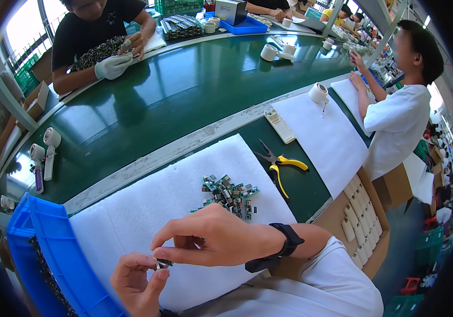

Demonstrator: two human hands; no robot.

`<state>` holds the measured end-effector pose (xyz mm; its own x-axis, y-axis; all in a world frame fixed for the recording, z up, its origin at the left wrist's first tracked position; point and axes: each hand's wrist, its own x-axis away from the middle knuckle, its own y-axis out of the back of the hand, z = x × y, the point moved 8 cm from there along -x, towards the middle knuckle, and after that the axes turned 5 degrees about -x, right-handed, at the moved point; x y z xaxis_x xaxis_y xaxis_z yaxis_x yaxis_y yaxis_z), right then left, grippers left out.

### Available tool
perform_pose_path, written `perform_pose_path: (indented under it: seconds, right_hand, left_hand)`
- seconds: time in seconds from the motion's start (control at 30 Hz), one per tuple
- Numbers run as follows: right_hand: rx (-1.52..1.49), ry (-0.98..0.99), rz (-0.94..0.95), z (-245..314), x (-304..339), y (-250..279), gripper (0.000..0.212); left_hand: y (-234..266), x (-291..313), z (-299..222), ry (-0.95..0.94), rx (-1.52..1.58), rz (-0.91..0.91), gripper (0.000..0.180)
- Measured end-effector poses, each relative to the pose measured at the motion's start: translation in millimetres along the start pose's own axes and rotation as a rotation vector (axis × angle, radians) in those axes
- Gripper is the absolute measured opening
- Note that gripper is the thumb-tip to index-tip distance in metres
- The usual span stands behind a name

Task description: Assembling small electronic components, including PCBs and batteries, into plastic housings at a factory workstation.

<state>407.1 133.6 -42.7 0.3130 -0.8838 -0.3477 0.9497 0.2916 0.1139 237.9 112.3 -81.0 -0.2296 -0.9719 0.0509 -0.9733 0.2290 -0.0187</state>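
Over the white foam sheet [126,195], my two hands meet at the lower middle. A small green circuit board [166,262] is pinched between the thumb and fingertip of my right hand [213,238]. My left hand [137,280] closes thumb and finger on the same piece from the left, where a small pale part shows; the fingers hide most of it. Behind my right hand lies a loose pile of small green circuit boards [229,193]. Yellow-handled pliers [279,161] rest, jaws spread, on the green table right of the foam.
A blue bin [60,248] with dark small parts stands at my left. A carton [377,238] of cream plastic casings sits at my right. Beyond runs a green conveyor [184,90] carrying white handheld fans [49,150]. One co-worker [105,47] sits opposite, another [403,100] at the right.
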Motion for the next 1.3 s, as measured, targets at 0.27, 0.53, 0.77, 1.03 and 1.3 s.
perform_pose_path:
  seconds: [0.27,0.53,0.77,1.03,1.3]
  right_hand:
    - [0.019,-0.009,0.003,0.3,-0.4,1.4,0.015]
    - [0.007,-0.033,0.014,-2.5,-0.2,0.2,0.017]
    - [0.014,0.014,0.027,-0.1,-0.5,-0.5,0.017]
    - [-0.002,0.005,0.024,-2.9,-0.3,-2.2,0.014]
    - [0.003,-0.02,0.038,-1.8,-0.7,-1.6,0.012]
  left_hand:
    - [-0.9,-0.2,-1.3,0.02,-0.035,-0.008,0.018]
    - [-0.9,0.8,0.6,0.023,-0.003,-0.001,0.018]
    - [-1.8,0.8,-0.7,0.001,-0.015,0.01,0.018]
    - [-0.7,0.6,1.1,0.008,-0.015,0.016,0.017]
    - [-1.0,0.1,1.1,-0.011,-0.017,0.033,0.017]
